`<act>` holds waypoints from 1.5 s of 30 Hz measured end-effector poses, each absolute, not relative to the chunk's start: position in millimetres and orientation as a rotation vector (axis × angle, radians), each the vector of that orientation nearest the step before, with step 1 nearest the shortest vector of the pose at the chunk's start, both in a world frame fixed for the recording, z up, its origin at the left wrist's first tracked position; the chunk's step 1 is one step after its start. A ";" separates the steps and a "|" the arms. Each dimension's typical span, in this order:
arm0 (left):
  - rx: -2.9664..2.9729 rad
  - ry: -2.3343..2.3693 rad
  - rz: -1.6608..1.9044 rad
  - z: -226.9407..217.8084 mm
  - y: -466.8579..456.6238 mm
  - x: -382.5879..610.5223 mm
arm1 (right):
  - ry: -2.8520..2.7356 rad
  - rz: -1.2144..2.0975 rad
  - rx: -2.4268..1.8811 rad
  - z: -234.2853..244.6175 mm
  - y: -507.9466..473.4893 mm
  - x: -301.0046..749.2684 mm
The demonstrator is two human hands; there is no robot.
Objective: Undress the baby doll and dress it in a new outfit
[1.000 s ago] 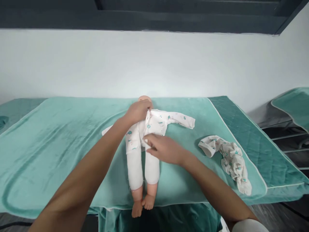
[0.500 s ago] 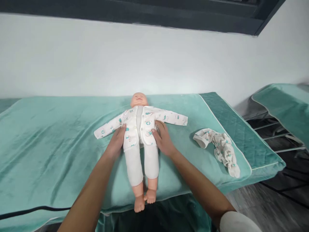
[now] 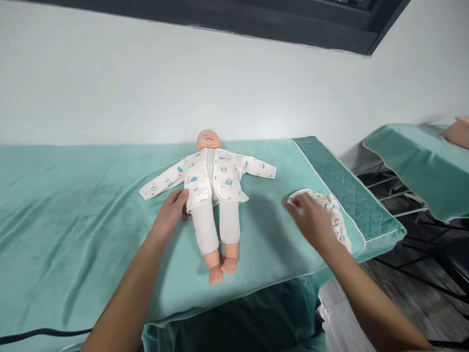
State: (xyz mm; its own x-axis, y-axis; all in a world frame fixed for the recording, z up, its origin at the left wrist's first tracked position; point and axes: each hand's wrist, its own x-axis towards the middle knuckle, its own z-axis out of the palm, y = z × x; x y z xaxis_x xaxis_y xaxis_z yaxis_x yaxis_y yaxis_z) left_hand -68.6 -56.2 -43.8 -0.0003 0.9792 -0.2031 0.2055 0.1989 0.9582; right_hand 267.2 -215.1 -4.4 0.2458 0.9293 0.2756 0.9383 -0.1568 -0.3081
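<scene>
A baby doll (image 3: 208,141) lies on its back on the teal bed cover, its bare feet toward me. It wears a white printed jacket (image 3: 229,178), open down the front, and white trousers (image 3: 203,227). At the doll's waist, my left hand (image 3: 172,210) holds its side, thumb against the jacket edge and the other fingers partly hidden. Over at the right, my right hand (image 3: 311,220) hovers above a crumpled white printed garment (image 3: 336,215), covering part of it. Its fingers are loosely bent and apart, slightly blurred, with nothing seen in them.
The teal cover (image 3: 91,205) is wrinkled on the left, where a black cable (image 3: 47,332) crosses its front. A quilted darker strip (image 3: 351,195) edges the bed's right end. Beyond stands another teal-covered bed (image 3: 410,166) on a metal frame. A white wall (image 3: 183,83) rises behind.
My right hand has let go of the doll's side and moved right, over the crumpled garment. My left hand stays at the doll's waist. The view has shifted slightly.
</scene>
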 end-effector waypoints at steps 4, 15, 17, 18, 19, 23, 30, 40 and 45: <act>1.568 1.549 1.126 -34.9 -90.2 -74.6 | -1.539 -0.302 -2.681 -24.6 -290.2 323.4; 2.355 0.854 1.037 5.1 -175.4 -15.9 | -1.364 0.445 -1.943 7.7 -268.5 317.4; 2.310 0.762 0.982 27.0 -183.1 -5.8 | -1.518 0.649 -1.719 42.8 -262.7 289.4; 2.311 0.711 0.952 38.9 -185.4 -1.2 | -1.572 0.705 -1.622 60.5 -259.0 273.4; 2.338 0.666 0.935 50.4 -186.6 2.5 | -1.618 0.731 -1.518 77.7 -254.9 256.7; 2.446 0.722 0.956 83.6 -183.2 0.0 | -1.808 0.710 -1.295 132.7 -238.1 193.3; 2.160 0.960 1.169 103.8 -184.3 -52.4 | -2.033 0.770 -1.099 153.5 -219.4 150.0; 1.973 0.715 1.125 133.7 -197.1 -113.1 | -2.092 0.892 -0.893 162.5 -209.9 138.3; 1.941 0.682 1.035 158.2 -206.1 -78.8 | -2.017 0.754 -0.687 193.6 -200.2 112.6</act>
